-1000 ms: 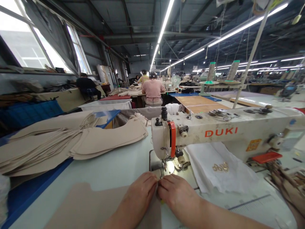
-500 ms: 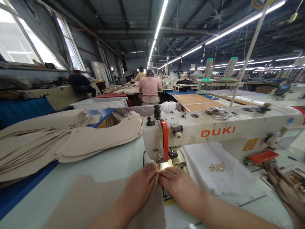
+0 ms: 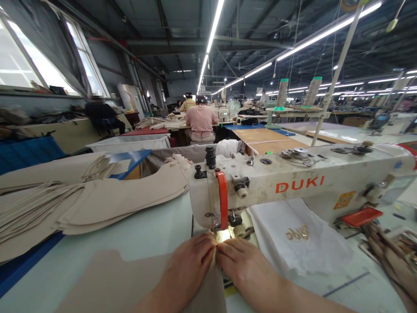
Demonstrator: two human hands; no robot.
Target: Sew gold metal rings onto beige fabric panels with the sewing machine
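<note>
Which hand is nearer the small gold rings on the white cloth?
Right. The right hand lies just left of the gold rings on the white cloth; the left hand sits farther left, beyond it.

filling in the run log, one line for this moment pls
left hand pinching beige fabric | right hand pinching same edge | at sewing machine needle

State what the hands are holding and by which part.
Both the left hand and right hand pinch the beige fabric piece at its far edge, under the sewing machine head.
</note>
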